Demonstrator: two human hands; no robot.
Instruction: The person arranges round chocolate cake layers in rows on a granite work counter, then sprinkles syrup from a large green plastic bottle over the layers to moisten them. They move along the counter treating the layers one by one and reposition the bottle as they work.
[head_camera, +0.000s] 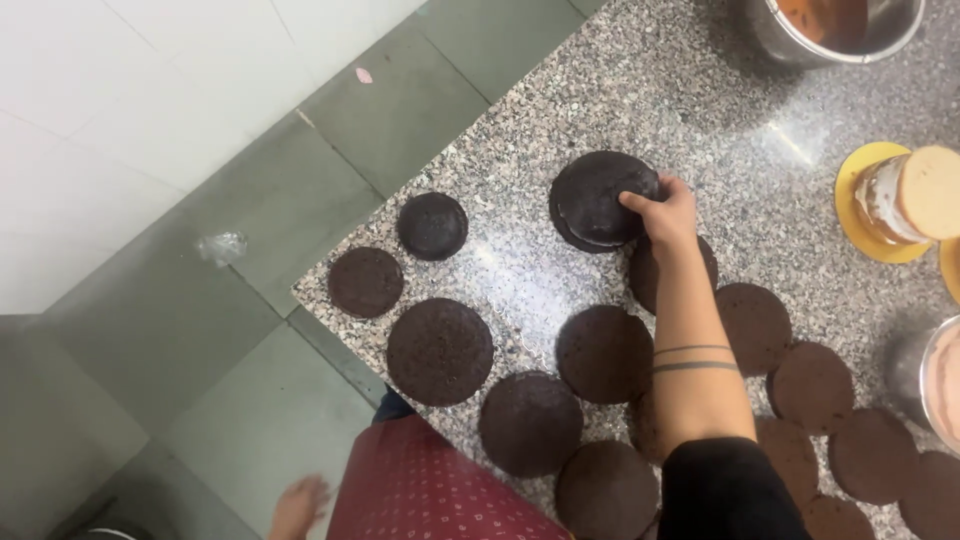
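Speckled grey granite counter (700, 110), green floor tiles (290, 200), white tiles (110, 90)

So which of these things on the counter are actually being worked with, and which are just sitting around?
In use:
right hand
stack of dark cake rounds
other cake rounds laid out

Lying about:
steel bowl
layered cake on yellow board
metal container

Cake round stack (598, 200) on counter (700, 110), behind flat rounds (440, 351); steel bowl (835, 28) behind right.

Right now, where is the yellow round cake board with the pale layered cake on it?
In the head view the yellow round cake board sits at the right edge of the speckled granite counter, right of the hand gripping stacked dark cake rounds.
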